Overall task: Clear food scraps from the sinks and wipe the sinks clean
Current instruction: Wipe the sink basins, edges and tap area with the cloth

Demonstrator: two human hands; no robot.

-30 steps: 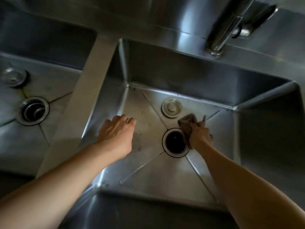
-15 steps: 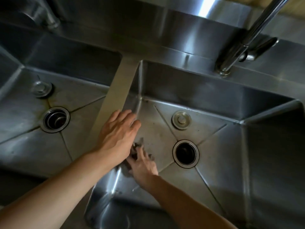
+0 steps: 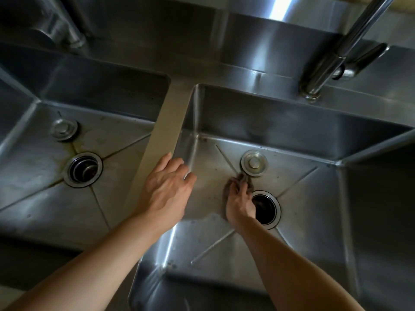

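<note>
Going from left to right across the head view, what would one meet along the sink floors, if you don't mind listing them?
Left stopper → left drain → left hand → cloth under right hand → right drain.

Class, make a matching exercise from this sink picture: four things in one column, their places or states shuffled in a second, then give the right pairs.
Things:
1. cloth
2. left hand
3. loose stopper
4. left sink drain

Places or states:
a. lies beyond the open drain in the right sink
b. has a strainer basket seated in it
c. pressed to the sink floor under the right hand
d. fingers spread, holding nothing

Pairs: 1-c, 2-d, 3-a, 4-b
</note>
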